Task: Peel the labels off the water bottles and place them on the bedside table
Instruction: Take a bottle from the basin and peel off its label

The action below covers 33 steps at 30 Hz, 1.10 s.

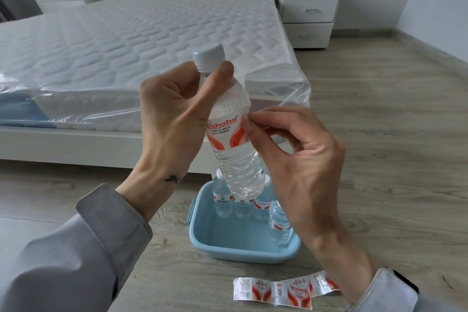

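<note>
**Label edge pinched on a held bottle**

The left hand (174, 114) curls round the shoulder of a clear ribbed plastic water bottle with a white cap (238, 167), held tilted in the air. The right hand (298, 157) pinches the right edge of its red-and-white wrap label (225, 132) between thumb and forefinger. The label reads "Wahaha". Below, a pale blue plastic tub (228, 240) on the grey wood-plank floor (379, 109) holds four labelled bottles (222, 197), with peeled label strips (283, 291) nearby. A white two-drawer bedside table (309, 7) stands beside the plastic-wrapped mattress (126, 45).
</note>
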Each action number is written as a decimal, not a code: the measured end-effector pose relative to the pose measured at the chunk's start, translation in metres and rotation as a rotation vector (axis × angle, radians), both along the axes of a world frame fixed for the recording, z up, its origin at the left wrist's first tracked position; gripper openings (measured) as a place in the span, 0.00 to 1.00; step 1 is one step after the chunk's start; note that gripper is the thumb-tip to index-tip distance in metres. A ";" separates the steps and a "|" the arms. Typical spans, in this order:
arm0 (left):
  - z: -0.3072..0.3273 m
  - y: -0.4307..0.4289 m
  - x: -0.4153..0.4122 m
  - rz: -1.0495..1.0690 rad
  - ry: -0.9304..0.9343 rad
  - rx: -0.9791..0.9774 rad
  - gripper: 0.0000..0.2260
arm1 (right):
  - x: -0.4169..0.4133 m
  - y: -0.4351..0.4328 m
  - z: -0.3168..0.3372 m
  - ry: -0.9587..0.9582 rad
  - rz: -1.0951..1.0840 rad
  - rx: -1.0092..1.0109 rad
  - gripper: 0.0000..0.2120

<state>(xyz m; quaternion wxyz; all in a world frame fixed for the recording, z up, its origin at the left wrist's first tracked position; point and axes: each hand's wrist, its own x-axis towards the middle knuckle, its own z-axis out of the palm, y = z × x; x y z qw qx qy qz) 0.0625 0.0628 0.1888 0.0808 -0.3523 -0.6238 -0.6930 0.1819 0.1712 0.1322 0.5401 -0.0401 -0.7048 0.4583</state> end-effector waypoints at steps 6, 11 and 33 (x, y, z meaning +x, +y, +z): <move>-0.005 0.001 0.001 0.071 -0.005 -0.020 0.25 | -0.001 -0.004 -0.003 -0.064 -0.024 -0.036 0.05; -0.010 0.001 0.002 0.130 0.003 -0.044 0.20 | -0.003 -0.007 -0.005 -0.096 -0.053 -0.062 0.05; -0.016 0.003 0.006 0.173 -0.008 -0.046 0.23 | -0.008 -0.011 -0.016 -0.165 0.051 -0.255 0.06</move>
